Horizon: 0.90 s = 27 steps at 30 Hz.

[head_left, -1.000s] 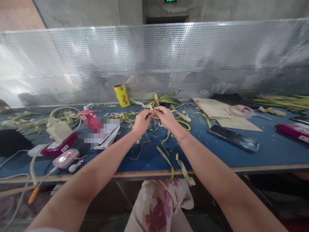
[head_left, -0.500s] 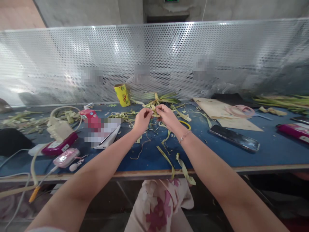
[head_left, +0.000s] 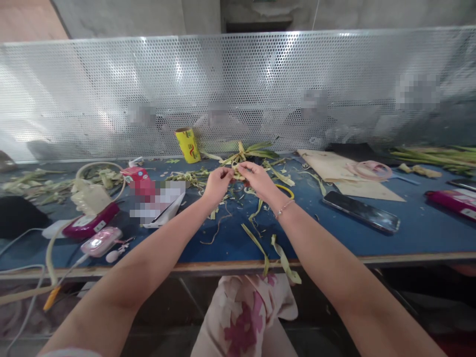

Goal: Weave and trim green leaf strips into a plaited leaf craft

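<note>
My left hand point(head_left: 218, 183) and my right hand point(head_left: 257, 179) meet over the middle of the blue table, fingertips pinched close together. Between them is a small pale yellow-green plant strip point(head_left: 236, 171), seemingly curled; its exact shape is partly hidden by the fingers. Just behind it lies a bundle of green leaves point(head_left: 258, 148). Shredded plant bits point(head_left: 189, 177) are scattered left of my hands. Under my right wrist a yellow ring point(head_left: 285, 191) shows in part. Two loose leaf strips point(head_left: 283, 258) lie near the front edge, one hanging over it.
A yellow tube point(head_left: 188, 145) stands against the perforated metal screen point(head_left: 245, 74). To the left are a phone on a stand point(head_left: 165, 203), a red box point(head_left: 139, 182), a pink case point(head_left: 101, 241) and cables. To the right lie a black phone point(head_left: 360, 212), brown paper point(head_left: 334, 168) and stalks point(head_left: 439, 157).
Both hands stay at nearly the same spot, still pinching the strip, with small finger shifts. The left hand has moved slightly left. Objects on the table have not moved.
</note>
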Available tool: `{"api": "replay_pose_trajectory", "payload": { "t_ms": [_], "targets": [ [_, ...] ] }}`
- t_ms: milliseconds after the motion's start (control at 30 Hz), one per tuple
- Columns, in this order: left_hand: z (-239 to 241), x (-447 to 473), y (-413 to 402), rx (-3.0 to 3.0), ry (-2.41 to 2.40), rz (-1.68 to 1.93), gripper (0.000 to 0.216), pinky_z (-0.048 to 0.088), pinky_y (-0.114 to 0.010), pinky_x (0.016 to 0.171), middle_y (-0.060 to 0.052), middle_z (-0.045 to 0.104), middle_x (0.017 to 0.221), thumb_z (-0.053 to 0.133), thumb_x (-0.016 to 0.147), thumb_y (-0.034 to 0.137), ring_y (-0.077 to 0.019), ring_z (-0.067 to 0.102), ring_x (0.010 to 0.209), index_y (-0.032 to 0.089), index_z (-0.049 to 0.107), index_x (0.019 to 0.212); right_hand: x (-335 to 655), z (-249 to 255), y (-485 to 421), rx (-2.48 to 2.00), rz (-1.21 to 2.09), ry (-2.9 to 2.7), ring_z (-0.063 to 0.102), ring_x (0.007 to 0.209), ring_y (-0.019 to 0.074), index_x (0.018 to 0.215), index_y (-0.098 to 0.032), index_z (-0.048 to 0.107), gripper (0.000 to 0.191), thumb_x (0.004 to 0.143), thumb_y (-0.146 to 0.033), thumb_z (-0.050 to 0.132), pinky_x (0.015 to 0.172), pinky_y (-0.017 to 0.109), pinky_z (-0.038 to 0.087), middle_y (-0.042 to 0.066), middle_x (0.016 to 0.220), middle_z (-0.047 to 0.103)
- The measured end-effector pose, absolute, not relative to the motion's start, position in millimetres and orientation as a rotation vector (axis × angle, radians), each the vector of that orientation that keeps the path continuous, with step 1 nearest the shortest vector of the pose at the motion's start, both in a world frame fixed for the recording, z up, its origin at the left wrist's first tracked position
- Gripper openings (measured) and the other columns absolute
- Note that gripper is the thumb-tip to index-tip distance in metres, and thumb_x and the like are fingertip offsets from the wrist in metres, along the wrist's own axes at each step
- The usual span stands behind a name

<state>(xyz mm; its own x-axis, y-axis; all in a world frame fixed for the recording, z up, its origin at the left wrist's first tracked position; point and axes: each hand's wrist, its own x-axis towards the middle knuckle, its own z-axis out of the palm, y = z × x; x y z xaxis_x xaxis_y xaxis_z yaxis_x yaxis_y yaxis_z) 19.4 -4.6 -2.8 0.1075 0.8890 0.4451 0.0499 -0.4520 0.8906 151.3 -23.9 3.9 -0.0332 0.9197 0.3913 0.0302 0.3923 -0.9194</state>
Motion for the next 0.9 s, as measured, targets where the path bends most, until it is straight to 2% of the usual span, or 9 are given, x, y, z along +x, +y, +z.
{"api": "replay_pose_trajectory", "payload": {
  "t_ms": [133,300,700,800,900],
  "targets": [
    [-3,21,-3,1.524,0.852,1.407,0.011,0.046,-0.026,0.066,0.000,0.058,0.062,0.060,0.072,0.023,-0.0102,0.055,0.059,0.013,0.058,0.069,153,3,-23,-0.915,0.896,-1.460,0.049,0.060,0.0086,0.083,-0.019,0.060,0.024,0.074,-0.041,0.058,0.043,0.017,0.039,0.001,0.075,0.056],
    [1,21,-7,1.426,0.782,1.344,0.015,0.047,-0.026,0.067,-0.001,0.059,0.061,0.066,0.069,0.023,-0.0092,0.055,0.058,0.011,0.059,0.065,154,4,-25,-0.916,1.033,-1.442,0.044,0.054,0.0069,0.075,-0.019,0.056,0.024,0.072,-0.042,0.060,0.044,0.017,0.038,-0.003,0.064,0.048],
    [8,19,-11,1.344,0.817,1.272,0.008,0.048,-0.023,0.063,0.000,0.058,0.060,0.064,0.071,0.014,-0.0069,0.055,0.055,0.010,0.058,0.067,156,6,-26,-0.903,0.924,-1.470,0.051,0.051,0.0096,0.072,-0.018,0.063,0.022,0.063,-0.037,0.069,0.051,0.026,0.045,-0.001,0.058,0.056],
    [8,19,-10,1.337,0.817,1.281,0.009,0.049,-0.024,0.066,-0.001,0.058,0.060,0.065,0.070,0.013,-0.0066,0.055,0.056,0.010,0.058,0.065,157,8,-28,-0.907,0.845,-1.551,0.053,0.054,0.0106,0.075,-0.017,0.064,0.018,0.066,-0.032,0.067,0.054,0.028,0.047,0.001,0.064,0.059],
    [10,17,-10,1.329,0.801,1.268,0.010,0.049,-0.025,0.069,-0.002,0.059,0.062,0.065,0.070,0.014,-0.0067,0.056,0.058,0.010,0.059,0.064,158,9,-30,-0.890,0.644,-1.695,0.057,0.063,0.0124,0.078,-0.017,0.066,0.013,0.071,-0.027,0.062,0.059,0.030,0.050,0.005,0.083,0.061]
  ]
}}
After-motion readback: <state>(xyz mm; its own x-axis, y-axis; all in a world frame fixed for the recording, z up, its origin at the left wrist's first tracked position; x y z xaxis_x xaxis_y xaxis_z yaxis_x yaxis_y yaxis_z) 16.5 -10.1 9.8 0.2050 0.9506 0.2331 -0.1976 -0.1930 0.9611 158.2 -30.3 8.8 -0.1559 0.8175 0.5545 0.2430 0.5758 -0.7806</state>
